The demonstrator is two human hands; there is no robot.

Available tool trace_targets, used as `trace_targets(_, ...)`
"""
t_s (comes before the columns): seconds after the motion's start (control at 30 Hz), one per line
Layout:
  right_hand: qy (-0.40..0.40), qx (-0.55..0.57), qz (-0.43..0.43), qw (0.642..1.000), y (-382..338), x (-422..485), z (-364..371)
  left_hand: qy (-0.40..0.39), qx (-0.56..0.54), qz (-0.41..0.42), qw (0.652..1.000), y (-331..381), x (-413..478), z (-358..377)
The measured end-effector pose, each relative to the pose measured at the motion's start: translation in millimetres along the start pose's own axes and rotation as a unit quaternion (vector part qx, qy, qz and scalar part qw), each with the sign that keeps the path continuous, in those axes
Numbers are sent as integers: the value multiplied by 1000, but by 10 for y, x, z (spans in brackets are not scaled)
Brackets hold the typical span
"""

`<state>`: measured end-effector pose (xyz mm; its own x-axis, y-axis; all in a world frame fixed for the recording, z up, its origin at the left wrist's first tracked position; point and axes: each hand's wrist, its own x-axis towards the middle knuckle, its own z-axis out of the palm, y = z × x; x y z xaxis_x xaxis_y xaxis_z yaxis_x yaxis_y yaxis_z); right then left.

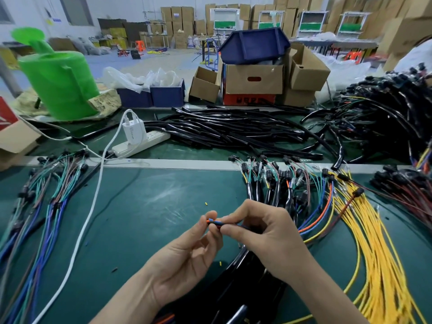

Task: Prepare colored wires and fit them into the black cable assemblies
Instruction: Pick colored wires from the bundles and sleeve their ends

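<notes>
Two thin plastic-insulated wires [214, 221], one orange and one blue, pinched side by side just above the dark green bench mat [145, 206], low and centre in the head view. Left hand [187, 260] palm-up, thumb and forefinger closed on the cut ends, other fingers loosely curled and holding nothing else. Right hand [268, 239] curled over from the other side, fingertips nipping the same pair a little further back; rest of the pair hidden under that palm. Glossy black cable sheath [236, 272] directly below both wrists, running toward the near edge, probably the assembly meant to receive the pair. Judged light and limp: no weight to speak of, soft enough to buckle if pushed from far back, smooth insulation likely to slip between dry fingers. Best held close to the tips, ends level, with a short grip for stiffness when feeding into the sheath. Just right of the hands, a fan of loose bright yellow wires [374, 253]; beyond the hands, black-plugged coloured harnesses [280, 183]. Well apart at left, a second spread of blue and green harnesses [53, 195]; behind the rail, a heap of bare black tubing [233, 129] and a white power strip [142, 141].
</notes>
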<state>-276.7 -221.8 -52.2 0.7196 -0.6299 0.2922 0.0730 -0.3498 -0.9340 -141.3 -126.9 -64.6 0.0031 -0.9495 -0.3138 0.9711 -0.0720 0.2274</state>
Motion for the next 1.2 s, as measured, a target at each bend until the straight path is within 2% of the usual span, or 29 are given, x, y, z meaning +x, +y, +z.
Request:
trace_targets(0.27, -26, -10, -5, 1000, -60, -19, -50, -11, -1, -22, 1000, -3, -8, -44)
trace_targets(0.33, -49, 25, 11, 998, -69, -16, -76, -47, 0, -54, 997, 23, -30, -71)
trace_targets(0.37, -69, 49, 22, 996, -78, -11, -97, -89, -3, -79, 993, 25, -42, -92)
trace_targets(0.43, -113, 86, 42, 989, -91, -4, -140, -128, 65, -65, 988, -25, -48, -43)
trace_targets(0.5, -144, 101, 57, 983, -84, 3, -182, -111, 147, 50, 982, -58, -24, -131)
trace_targets(0.57, -154, 106, 70, 980, -68, 18, -193, -131, 198, 54, 970, -70, 9, -121)
trace_targets(0.6, -142, 107, 77, 981, -52, 26, -196, -158, 255, 54, 952, -47, 60, -117)
trace_targets(0.63, -112, 94, 82, 986, -20, 34, -204, -111, 324, 58, 938, 20, 98, -101)
trace_targets(0.67, -72, 62, 84, 992, 25, 46, -209, -42, 416, 111, 902, 130, 147, -101)
trace_targets(0.73, -5, -28, 85, 996, 132, 67, -203, 50, 565, 199, 799, 404, 376, 73)
trace_targets(0.83, 9, -118, 78, 990, 221, 80, -166, 61, 713, 284, 638, 767, 995, 446)
trace_targets(0.93, 12, -136, 82, 987, 305, 90, -142, 46, 829, 356, 429, 928, 1821, 702)
trace_targets(1.03, 16, -139, 72, 988, 359, 102, -134, 19, 917, 330, 224, 1044, 2504, 735)
trace_targets(1.1, 8, -143, 72, 987, 386, 109, -139, 45, 955, 278, 95, 1109, 2767, 661)
trace_targets(1.13, 2, -143, 77, 987, 384, 109, -139, 61, 960, 269, 49, 1132, 2837, 620)
trace_targets(1.2, 2, -131, 83, 988, 377, 115, -140, 85, 956, 281, -9, 1163, 2897, 576)
